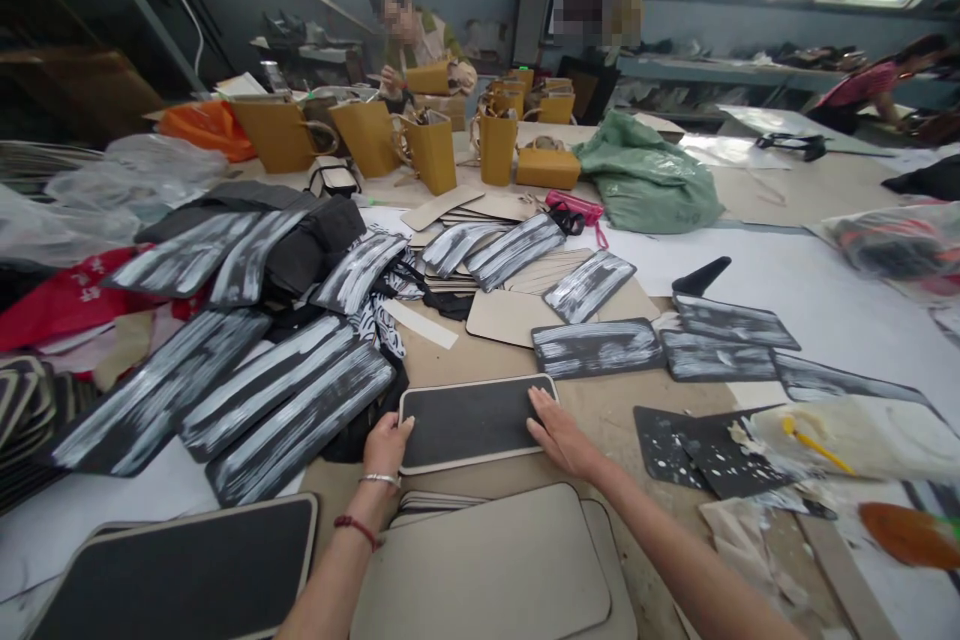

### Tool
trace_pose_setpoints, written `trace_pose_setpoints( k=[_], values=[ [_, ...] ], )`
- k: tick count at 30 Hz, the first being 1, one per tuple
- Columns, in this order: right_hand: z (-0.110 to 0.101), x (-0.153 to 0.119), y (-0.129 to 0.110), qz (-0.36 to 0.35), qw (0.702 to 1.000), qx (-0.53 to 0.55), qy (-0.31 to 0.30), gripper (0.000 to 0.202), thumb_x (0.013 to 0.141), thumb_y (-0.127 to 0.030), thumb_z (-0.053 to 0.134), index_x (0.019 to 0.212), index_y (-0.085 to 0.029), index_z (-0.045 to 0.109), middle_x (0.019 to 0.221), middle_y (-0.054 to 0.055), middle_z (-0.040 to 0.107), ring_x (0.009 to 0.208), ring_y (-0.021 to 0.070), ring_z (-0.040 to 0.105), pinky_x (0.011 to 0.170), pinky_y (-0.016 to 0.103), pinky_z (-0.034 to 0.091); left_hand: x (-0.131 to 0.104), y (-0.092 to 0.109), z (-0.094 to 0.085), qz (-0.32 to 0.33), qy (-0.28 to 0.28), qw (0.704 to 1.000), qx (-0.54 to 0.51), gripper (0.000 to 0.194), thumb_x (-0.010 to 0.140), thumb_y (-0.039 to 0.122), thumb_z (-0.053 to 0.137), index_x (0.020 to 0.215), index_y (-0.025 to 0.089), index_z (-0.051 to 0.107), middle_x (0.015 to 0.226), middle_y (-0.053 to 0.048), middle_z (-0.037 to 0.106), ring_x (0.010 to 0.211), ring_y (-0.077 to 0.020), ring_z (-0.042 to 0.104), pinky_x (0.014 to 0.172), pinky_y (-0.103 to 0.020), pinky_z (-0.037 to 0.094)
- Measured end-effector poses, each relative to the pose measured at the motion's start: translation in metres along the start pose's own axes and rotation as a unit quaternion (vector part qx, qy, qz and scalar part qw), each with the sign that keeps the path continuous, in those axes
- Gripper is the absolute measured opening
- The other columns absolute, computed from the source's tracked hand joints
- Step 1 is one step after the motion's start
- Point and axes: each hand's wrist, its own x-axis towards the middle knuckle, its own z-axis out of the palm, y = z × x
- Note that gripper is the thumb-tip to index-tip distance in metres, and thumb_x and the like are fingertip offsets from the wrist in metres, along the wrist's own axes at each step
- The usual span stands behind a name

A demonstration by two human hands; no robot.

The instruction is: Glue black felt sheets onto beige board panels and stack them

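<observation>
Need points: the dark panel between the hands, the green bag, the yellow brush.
dark panel (469, 422), head view, middle of its black face
green bag (645, 182), head view, middle of the crumpled plastic
yellow brush (817, 448), head view, on its handle

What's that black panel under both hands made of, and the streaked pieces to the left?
Black panel: looks like stiff board faced with matte black sheet, pale rim showing. Left hand and right hand press on it. Streaked pieces: similar dark sheet brushed with whitish coating, possibly glue.
</observation>
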Motion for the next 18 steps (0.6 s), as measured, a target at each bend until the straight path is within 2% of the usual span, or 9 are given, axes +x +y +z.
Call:
trace_pose_setpoints(
  k=[4,7,10,13,15,18],
  values=[
    [-0.013,-0.021,0.019,0.046,0.998,-0.021,0.035,0.056,0.087,-0.041,0.029,0.132,-0.008,0.036,0.139,0.016,0.035,0.13,0.0227,0.026,0.105,0.042,0.026,0.004,-0.005,-0.002,-0.005,-0.025,0.999,-0.024,0.033,0.054,0.049,0.06,0.062,0.018,0.056,0.049,0.004,0.055,0.05,-0.0136,0.053,0.049,-0.024,0.043],
    [-0.026,-0.03,0.012,0.101,0.993,-0.003,0.067,0.051,0.086,-0.04,0.032,0.124,-0.009,0.047,0.13,0.017,0.046,0.123,0.024,0.039,0.102,0.041,0.031,0.004,-0.005,-0.002,-0.008,-0.031,0.999,-0.03,0.033,0.053,0.049,0.061,0.062,0.018,0.056,0.05,0.004,0.055,0.051,-0.0142,0.055,0.05,-0.024,0.043],
    [-0.03,-0.028,-0.006,0.132,0.986,0.072,0.067,0.045,0.086,-0.041,0.03,0.111,-0.015,0.057,0.11,0.011,0.062,0.102,0.02,0.056,0.088,0.033,0.043,0.003,-0.002,-0.002,-0.012,-0.038,0.999,-0.031,0.034,0.052,0.049,0.063,0.062,0.018,0.056,0.051,0.003,0.057,0.054,-0.0152,0.056,0.051,-0.025,0.045],
    [-0.027,-0.024,-0.009,0.155,0.981,0.109,0.032,0.039,0.086,-0.036,0.03,0.088,-0.017,0.064,0.081,0.004,0.068,0.074,0.0153,0.061,0.068,0.025,0.046,0.002,0.002,-0.004,-0.014,-0.05,0.998,-0.03,0.035,0.052,0.049,0.064,0.063,0.017,0.055,0.052,0.003,0.058,0.054,-0.0161,0.058,0.052,-0.026,0.046],
    [-0.033,-0.022,0.003,0.183,0.979,0.077,0.041,0.036,0.084,-0.031,0.032,0.076,-0.016,0.063,0.071,0.005,0.066,0.067,0.0157,0.06,0.062,0.025,0.044,0.005,0.004,-0.008,-0.019,-0.062,0.997,-0.032,0.034,0.053,0.048,0.065,0.064,0.018,0.055,0.052,0.002,0.059,0.054,-0.0165,0.059,0.052,-0.026,0.047],
    [-0.062,-0.014,0.035,0.222,0.972,0.007,0.072,0.033,0.084,-0.027,0.033,0.077,-0.015,0.062,0.075,0.008,0.066,0.071,0.0181,0.059,0.065,0.027,0.041,0.013,0.007,-0.016,-0.041,-0.097,0.994,-0.038,0.034,0.051,0.046,0.068,0.068,0.018,0.056,0.053,0.002,0.061,0.054,-0.0173,0.06,0.052,-0.026,0.049]
  ],
)
